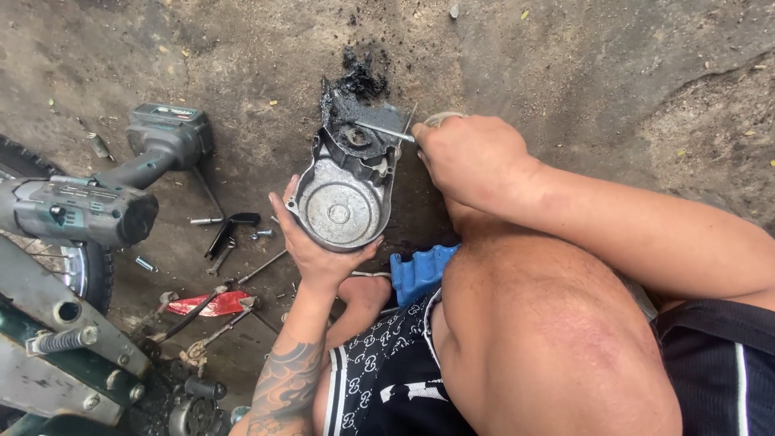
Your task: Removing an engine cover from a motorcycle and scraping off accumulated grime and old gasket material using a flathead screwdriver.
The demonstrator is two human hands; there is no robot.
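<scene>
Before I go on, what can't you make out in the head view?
- Tool tip: buried in black grime on the engine cover.
- Tool handle: hidden inside the right hand.
- Cover's far side: covered by the left hand.
- Wheel: cut off by the left edge.

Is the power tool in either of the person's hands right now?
No: the power tool lies on the ground, left hand holds the metal cover, right hand a thin tool.
</scene>
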